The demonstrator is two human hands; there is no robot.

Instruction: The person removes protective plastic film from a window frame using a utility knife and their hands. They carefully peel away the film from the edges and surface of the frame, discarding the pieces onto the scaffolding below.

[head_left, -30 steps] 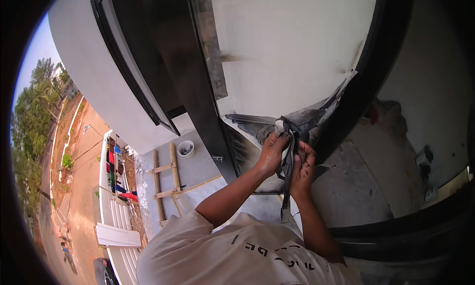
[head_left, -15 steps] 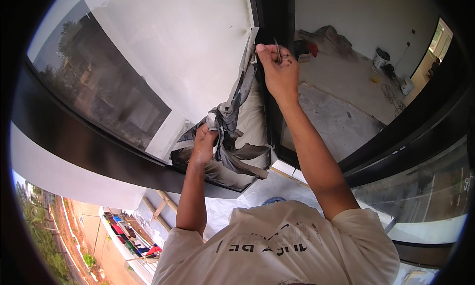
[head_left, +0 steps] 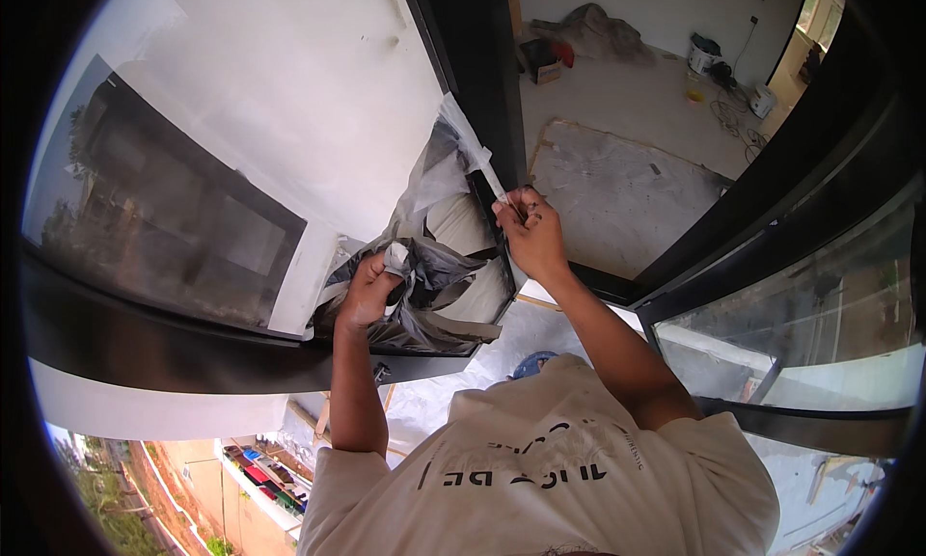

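Low on the black frame of a glass door or window (head_left: 468,64), my left hand (head_left: 365,294) is closed round crumpled grey plastic film (head_left: 439,262), with a pale wad (head_left: 396,257) showing above the thumb. My right hand (head_left: 533,236), to the right and slightly higher, pinches the lower end of a whitish strip of masking tape (head_left: 470,143). This strip runs up beside the black frame with thin film hanging from it. Something thin and dark shows between the right fingers, too small to name. Loose film hangs in folds between both hands.
Beyond the frame, a plastic floor sheet (head_left: 617,204) is spread indoors. Further back are a draped brown cloth (head_left: 598,35), a cardboard box (head_left: 548,72), a bucket (head_left: 704,56) and cables (head_left: 735,122). A black rail (head_left: 174,339) runs along the left.
My right hand has come down from the top of the frame's edge, and the tape strip now stretches down to it. My left hand has shifted slightly left and down with the film.
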